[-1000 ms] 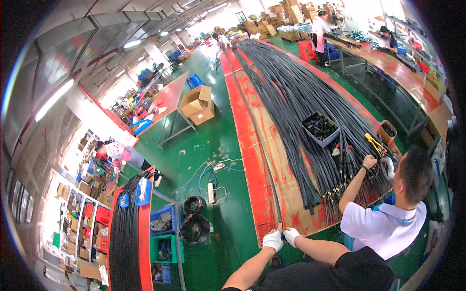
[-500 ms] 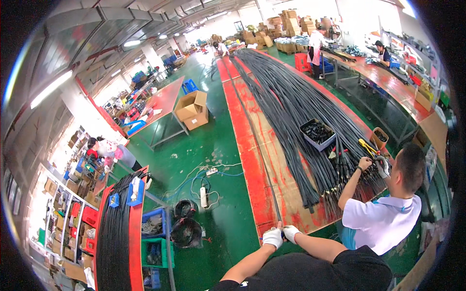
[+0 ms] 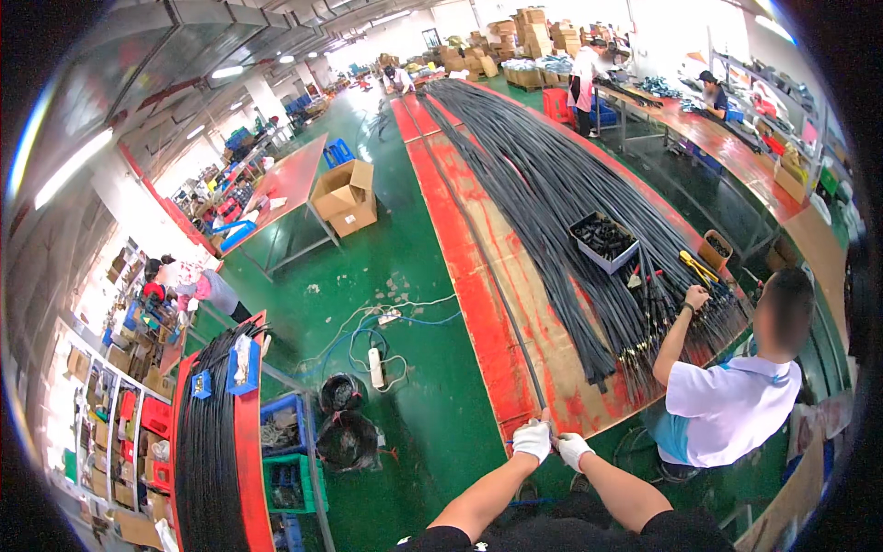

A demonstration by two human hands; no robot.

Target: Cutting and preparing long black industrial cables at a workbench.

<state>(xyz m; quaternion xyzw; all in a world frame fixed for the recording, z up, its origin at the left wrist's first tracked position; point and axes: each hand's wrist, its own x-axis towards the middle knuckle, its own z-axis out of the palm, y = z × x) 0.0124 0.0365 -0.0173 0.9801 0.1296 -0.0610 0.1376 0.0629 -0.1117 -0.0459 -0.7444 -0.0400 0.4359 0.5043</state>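
A long black cable (image 3: 504, 317) lies along the left part of the long red table, its near end at the front edge. My left hand (image 3: 531, 440), in a white glove with bare fingertips, is closed around that near end. Close beside it my right hand (image 3: 573, 449), gloved alike, has its fingers closed at the cable's tip; the tip itself is mostly hidden. To the right, a large bundle of black cables (image 3: 543, 202) covers much of the table, with bare wire ends toward the front.
A co-worker in a white shirt (image 3: 736, 405) handles cable ends at the right. On the bundle stand a box of black parts (image 3: 602, 241) and yellow-handled pliers (image 3: 699, 267). Left are a power strip (image 3: 375, 366) on the green floor, black bins (image 3: 348, 440) and a cable-covered side table (image 3: 250, 460).
The view has shifted, so the scene sits further left. My hands stay together at the cable's end. The co-worker's hand has drawn slightly away from the yellow pliers.
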